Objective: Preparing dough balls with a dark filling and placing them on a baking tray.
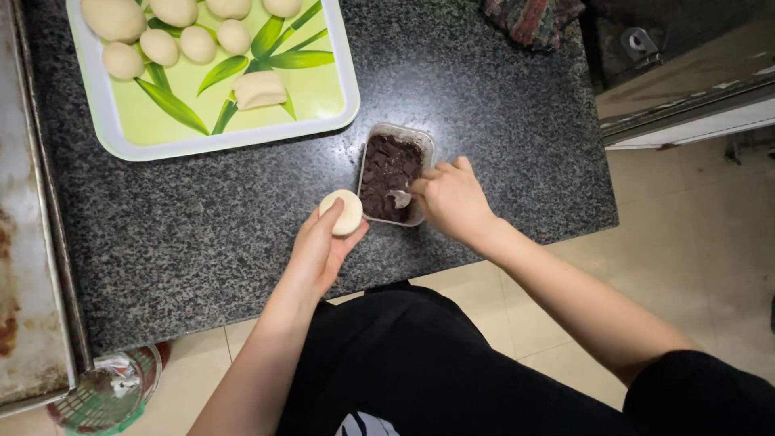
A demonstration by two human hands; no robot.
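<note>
**Dough round in one hand, spoon in dark filling in the other**

Head view: the left hand (316, 252) is cupped, fingers curled up around a pale, flattened round of dough (342, 211), which rests on the fingertips just beside the near-left corner of a clear rectangular plastic tub of dark brown paste (391, 173). The right hand (454, 199) is closed on the handle of a small metal spoon (399, 197) whose bowl sits in the paste at the tub's near end. The two hands are apart, with the tub's corner between them.

The dough round looks soft, light and easily dented; it is probably best carried from underneath on spread fingers, as it is now, rather than pinched at the rim. The paste looks thick and sticky, likely to cling to the spoon.

Counts: one tub, one spoon, one dough round in hand. On the white-rimmed green tray with a leaf pattern (242, 139), at the far left of the speckled dark granite counter (242, 234), eight smooth dough balls (160, 47) show, some cut by the frame edge, plus one folded, blockier dough piece (259, 90). A striped cloth (533, 19) lies at the far edge.
</note>
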